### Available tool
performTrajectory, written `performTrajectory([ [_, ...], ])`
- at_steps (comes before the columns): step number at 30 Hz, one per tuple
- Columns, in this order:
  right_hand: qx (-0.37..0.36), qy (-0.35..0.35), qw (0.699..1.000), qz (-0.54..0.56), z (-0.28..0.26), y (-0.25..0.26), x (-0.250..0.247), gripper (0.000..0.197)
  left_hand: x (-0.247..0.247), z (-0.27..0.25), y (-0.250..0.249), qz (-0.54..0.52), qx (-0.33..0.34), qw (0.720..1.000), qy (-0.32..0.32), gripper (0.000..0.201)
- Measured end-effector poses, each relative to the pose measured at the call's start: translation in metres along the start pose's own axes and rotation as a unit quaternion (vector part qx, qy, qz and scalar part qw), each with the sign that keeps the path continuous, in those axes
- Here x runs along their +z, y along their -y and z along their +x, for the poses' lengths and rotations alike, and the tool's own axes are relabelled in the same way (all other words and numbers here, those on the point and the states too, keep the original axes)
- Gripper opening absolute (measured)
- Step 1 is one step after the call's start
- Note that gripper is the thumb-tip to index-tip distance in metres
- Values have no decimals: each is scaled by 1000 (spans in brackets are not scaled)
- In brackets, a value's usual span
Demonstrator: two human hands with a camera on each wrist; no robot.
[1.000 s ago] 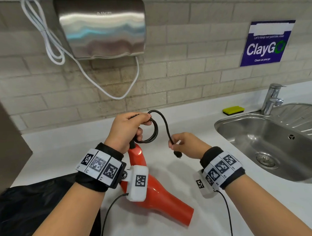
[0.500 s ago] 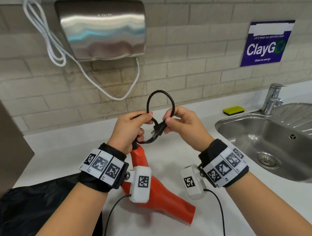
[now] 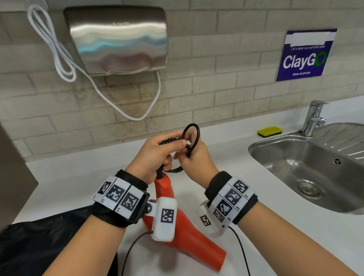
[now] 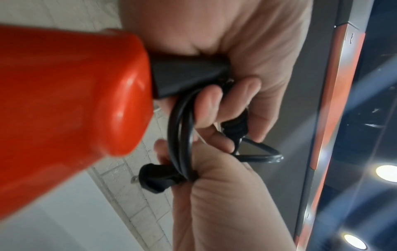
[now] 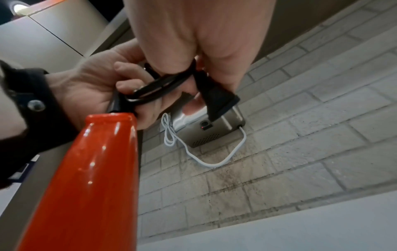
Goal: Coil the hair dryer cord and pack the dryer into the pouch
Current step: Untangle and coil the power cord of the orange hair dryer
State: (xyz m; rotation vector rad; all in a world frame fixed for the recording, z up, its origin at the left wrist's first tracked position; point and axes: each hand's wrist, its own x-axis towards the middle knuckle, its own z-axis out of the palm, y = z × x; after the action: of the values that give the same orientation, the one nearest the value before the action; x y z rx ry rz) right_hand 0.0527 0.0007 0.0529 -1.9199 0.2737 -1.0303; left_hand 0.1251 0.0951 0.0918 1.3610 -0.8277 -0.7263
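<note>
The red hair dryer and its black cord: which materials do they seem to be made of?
The red hair dryer: probably moulded hard plastic with a glossy finish, since small bright highlights run along its smooth body. The black cord: likely a rubber or soft plastic sheath with a slight sheen; it bends into tight loops where the left hand and the right hand grip it.

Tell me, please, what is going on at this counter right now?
A person is coiling the black cord of a red dryer. The left hand grips the loops at the handle end; the right hand holds the plug end against them. The black pouch lies on the counter, dryer not yet inside.
</note>
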Motion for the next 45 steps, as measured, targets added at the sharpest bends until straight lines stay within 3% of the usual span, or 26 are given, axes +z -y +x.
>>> performTrajectory([
  [5,-27,68,997,-9,-2,-1,-4,35,-4,-1,0,-4,12,1000,-4,12],
  [9,-46,133,989,-42,-14,-19,-16,11,-8,2,0,-60,-14,997,-41,14],
  [15,60,121,985,-104,-22,-62,-32,29,-5,8,1,-110,-48,991,-67,20],
  [17,99,152,979,-93,-19,-59,-33,28,-2,9,0,-99,-48,992,-64,19],
  [19,118,138,982,-58,-15,-53,-33,17,0,9,0,-92,-48,993,-64,15],
  [23,27,12,999,27,-10,-29,-29,23,2,9,0,-64,-34,995,-64,12],
  [27,8,-12,999,49,0,-6,-21,28,1,9,1,-54,-27,996,-62,9],
  [30,23,6,996,84,2,0,-20,13,0,9,1,-51,-24,996,-64,9],
  [37,70,68,990,105,7,-1,-20,27,0,7,3,-11,-5,999,-45,6],
  [42,38,78,996,32,5,-6,-21,25,3,5,2,-1,11,999,-30,4],
  [44,28,108,994,3,1,-9,-19,9,4,6,3,-6,14,999,-39,7],
  [45,34,131,991,-5,-1,-10,-18,11,5,5,3,-7,19,999,-41,8],
])
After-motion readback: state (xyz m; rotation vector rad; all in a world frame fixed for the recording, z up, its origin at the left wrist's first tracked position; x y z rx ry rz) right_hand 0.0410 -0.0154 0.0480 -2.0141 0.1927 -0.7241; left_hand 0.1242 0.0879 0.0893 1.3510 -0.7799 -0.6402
